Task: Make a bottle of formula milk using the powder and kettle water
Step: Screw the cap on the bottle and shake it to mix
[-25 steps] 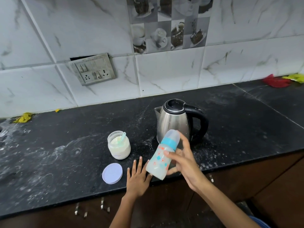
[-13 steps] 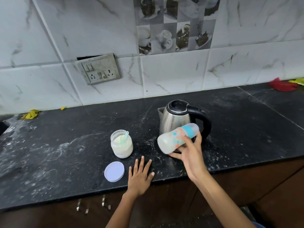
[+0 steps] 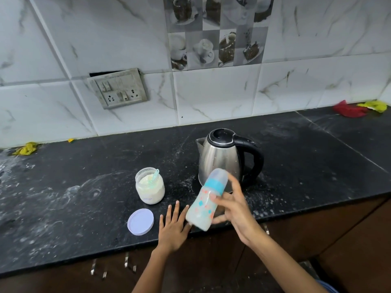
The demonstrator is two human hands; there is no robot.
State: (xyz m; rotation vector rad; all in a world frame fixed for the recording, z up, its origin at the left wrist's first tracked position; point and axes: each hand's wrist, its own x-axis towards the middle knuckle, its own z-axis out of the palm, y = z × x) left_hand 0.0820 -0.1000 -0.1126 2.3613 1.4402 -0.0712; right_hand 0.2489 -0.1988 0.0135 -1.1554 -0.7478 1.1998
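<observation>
We grip the capped baby bottle (image 3: 206, 199) in our right hand (image 3: 233, 210), tilted just in front of the steel kettle (image 3: 222, 157). Our left hand (image 3: 172, 227) lies flat, fingers spread, on the counter (image 3: 63, 197) left of the kettle, near the open powder jar (image 3: 150, 186).

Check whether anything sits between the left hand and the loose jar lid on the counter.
Nothing visible does. The left hand lies flat on the counter, and the lid lies just to its left with only bare counter between. The powder jar stands farther back, outside that gap.

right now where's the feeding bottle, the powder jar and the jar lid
feeding bottle (image 3: 204, 205): head view, on its patterned body
powder jar (image 3: 150, 190): head view, on its glass side
jar lid (image 3: 140, 221): head view, on its flat middle
</observation>
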